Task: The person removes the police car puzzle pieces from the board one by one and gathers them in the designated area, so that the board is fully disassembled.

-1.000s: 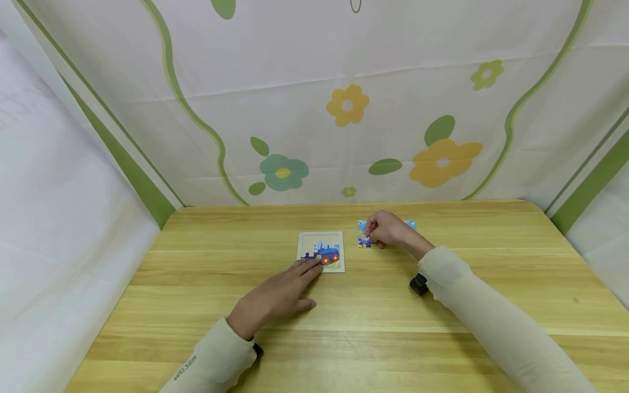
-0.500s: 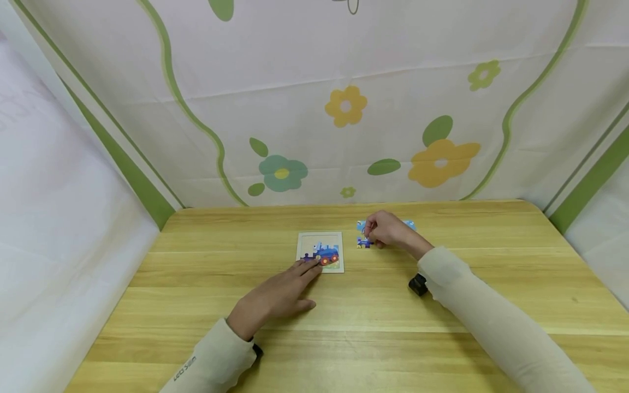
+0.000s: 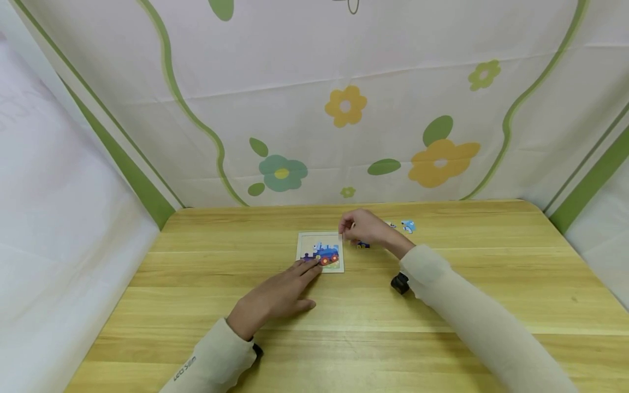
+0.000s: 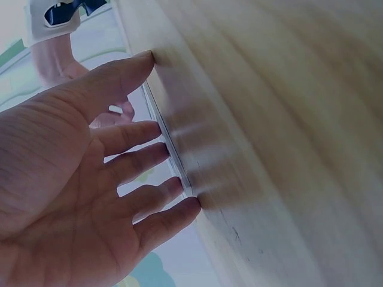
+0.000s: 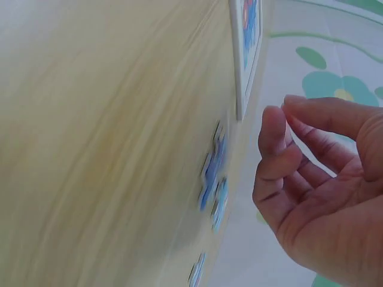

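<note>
A square puzzle frame [image 3: 319, 235] lies on the wooden table with a blue train picture partly filling it. My left hand [image 3: 277, 295] rests palm down, its nearly straight fingertips on the frame's lower left edge; in the left wrist view the fingers [image 4: 140, 158] are spread along that edge. Just above the table, my right hand [image 3: 366, 226] is beside the frame's upper right corner. In the right wrist view this hand [image 5: 323, 179] has thumb and index fingertips together; whether a piece is between them cannot be told. Below it lies a purple-blue piece [image 3: 363, 245].
A light blue piece [image 3: 408, 225] and a small pale piece [image 3: 391, 224] lie right of the right hand, towards the table's back edge. Behind the table [image 3: 393, 338] hangs a white curtain [image 3: 295, 120] printed with flowers. A black wrist device [image 3: 400, 283] sits under the right sleeve.
My right hand has moved left from above the loose pieces to the frame's upper right corner, uncovering the small pale piece. My left hand has stayed on the frame.
</note>
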Demonstrator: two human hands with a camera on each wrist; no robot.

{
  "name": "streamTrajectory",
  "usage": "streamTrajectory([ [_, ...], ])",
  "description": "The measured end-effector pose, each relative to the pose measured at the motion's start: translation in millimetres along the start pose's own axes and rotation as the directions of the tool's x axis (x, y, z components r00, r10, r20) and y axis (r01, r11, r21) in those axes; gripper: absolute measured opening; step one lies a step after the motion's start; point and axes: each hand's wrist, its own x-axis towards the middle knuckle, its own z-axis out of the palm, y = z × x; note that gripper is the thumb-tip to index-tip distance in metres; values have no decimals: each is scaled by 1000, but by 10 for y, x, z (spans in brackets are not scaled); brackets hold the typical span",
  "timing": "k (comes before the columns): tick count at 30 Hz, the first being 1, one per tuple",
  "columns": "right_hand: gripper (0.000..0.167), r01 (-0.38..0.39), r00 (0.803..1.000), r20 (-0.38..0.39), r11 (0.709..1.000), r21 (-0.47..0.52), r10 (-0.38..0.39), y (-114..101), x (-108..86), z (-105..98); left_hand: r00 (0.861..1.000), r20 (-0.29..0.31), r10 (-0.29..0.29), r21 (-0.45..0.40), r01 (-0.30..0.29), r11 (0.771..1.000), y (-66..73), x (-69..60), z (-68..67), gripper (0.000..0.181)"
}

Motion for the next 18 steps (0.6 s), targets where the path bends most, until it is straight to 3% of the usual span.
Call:
streamTrajectory([
  [7,14,68,997,48,996,-51,-65,-117,96,119,1000,-4,5,-2,-5,1000,-9,2,6,72],
  [18,20,118,989,102,987,-113,-107,-145,240,284,1000,-4,5,-11,-5,1000,-17,7,16,72],
])
